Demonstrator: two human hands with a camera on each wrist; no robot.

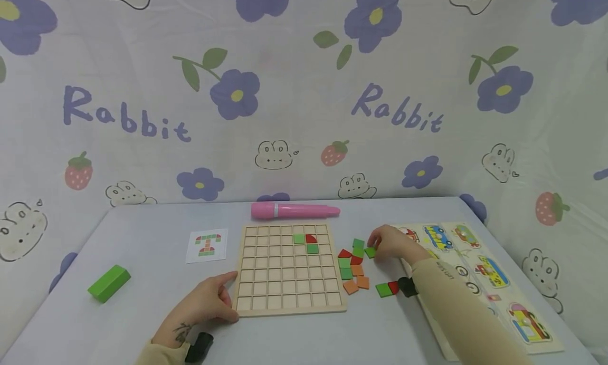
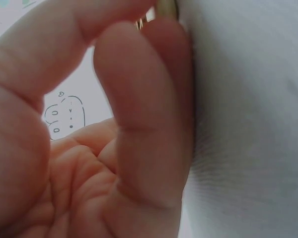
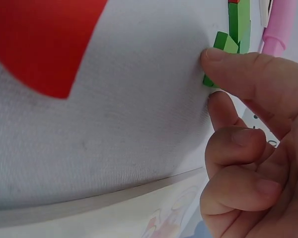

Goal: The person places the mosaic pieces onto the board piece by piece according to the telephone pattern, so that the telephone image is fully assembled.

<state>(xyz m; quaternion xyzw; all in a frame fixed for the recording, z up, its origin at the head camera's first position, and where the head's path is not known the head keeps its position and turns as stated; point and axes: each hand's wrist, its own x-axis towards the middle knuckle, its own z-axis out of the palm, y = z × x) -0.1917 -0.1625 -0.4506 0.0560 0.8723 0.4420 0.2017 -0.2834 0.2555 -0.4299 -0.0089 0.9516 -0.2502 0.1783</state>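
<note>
A wooden grid board (image 1: 280,289) lies on the table, with green squares (image 1: 298,238) and a red quarter-round tile (image 1: 310,239) in its upper right cells. My left hand (image 1: 209,300) holds the board at its lower left corner, index finger against the left side and thumb at the corner. Right of the loose tiles, my right hand (image 1: 393,242) pinches a green tile (image 3: 223,43) between thumb and index finger, low over the table. Beside the board lie several loose tiles: green (image 1: 345,274), red (image 1: 344,254) and orange (image 1: 357,270).
A pattern card (image 1: 207,246) lies left of the board. Farther left is a green block (image 1: 109,283). Behind the board lies a pink marker-shaped object (image 1: 295,211). A vehicle picture puzzle board (image 1: 480,238) lies at right, partly under my right forearm.
</note>
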